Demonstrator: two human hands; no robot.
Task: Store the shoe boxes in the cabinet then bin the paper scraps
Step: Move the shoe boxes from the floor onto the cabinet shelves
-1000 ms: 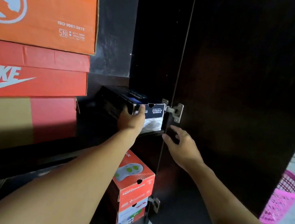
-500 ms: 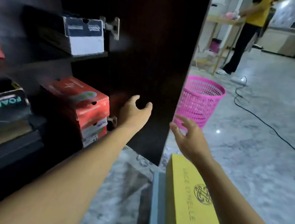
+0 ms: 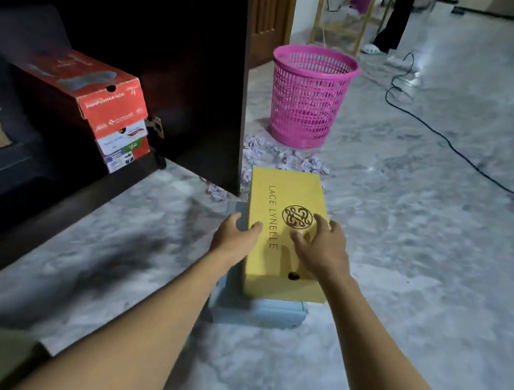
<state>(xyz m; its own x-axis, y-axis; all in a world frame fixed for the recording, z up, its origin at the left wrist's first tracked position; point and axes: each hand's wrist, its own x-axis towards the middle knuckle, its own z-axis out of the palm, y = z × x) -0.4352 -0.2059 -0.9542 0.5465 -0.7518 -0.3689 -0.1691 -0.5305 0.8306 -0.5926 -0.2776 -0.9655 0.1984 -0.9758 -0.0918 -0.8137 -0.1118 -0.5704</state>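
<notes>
Yellow shoe box (image 3: 285,198) between left hand (image 3: 233,239) and right hand (image 3: 323,252); fingers (image 3: 255,228) spread, seemingly touching.

The yellow shoe box (image 3: 282,195) bears "LACE LYNELLE" beside a round emblem on its lid, and the red shoe box (image 3: 98,90) shows "PERFORMANCE" on its end.

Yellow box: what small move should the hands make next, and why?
Probably grip the yellow box by its sides and lift: the left hand and right hand are open at it, and it lies on a blue box outside the cabinet.
</notes>
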